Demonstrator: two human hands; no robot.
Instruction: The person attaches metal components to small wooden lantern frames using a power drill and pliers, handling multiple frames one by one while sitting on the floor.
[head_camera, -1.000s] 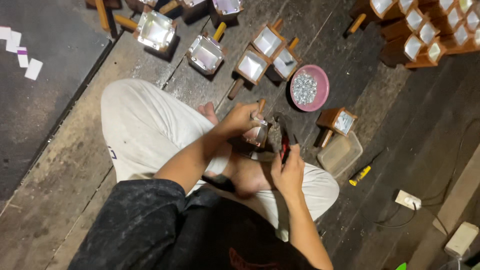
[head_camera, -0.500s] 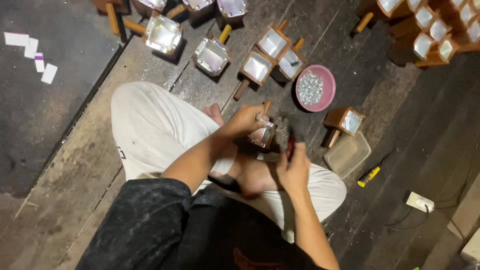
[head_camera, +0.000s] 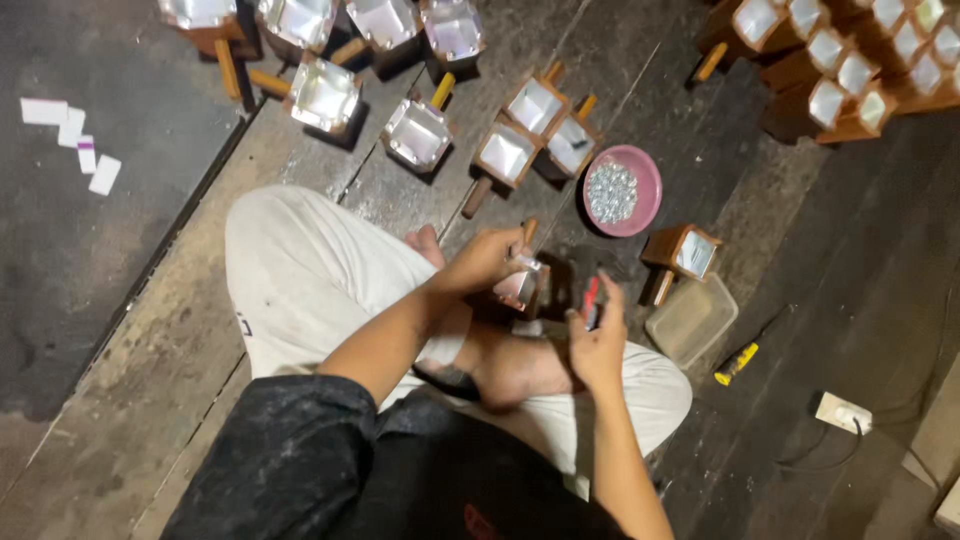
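Note:
I sit cross-legged on a dark floor. My left hand (head_camera: 488, 262) grips a small wooden box with a shiny metal lining and a short handle (head_camera: 520, 283), held above my bare foot. My right hand (head_camera: 596, 338) is closed around a thin tool with a red handle (head_camera: 591, 298), its tip just right of the box. A pink bowl of small silvery pieces (head_camera: 622, 190) lies a little beyond both hands.
Several similar lined wooden boxes (head_camera: 507, 153) lie across the floor ahead, with more stacked at the top right (head_camera: 840, 60). One box (head_camera: 686, 252) and a clear plastic tub (head_camera: 692, 319) sit to my right. A yellow cutter (head_camera: 736, 364), a white plug block (head_camera: 843, 412) and paper scraps (head_camera: 75, 142) lie about.
The view has shifted slightly. My left hand keeps the box; my right hand with the red tool has stayed close beside it, moving a little nearer to the box.

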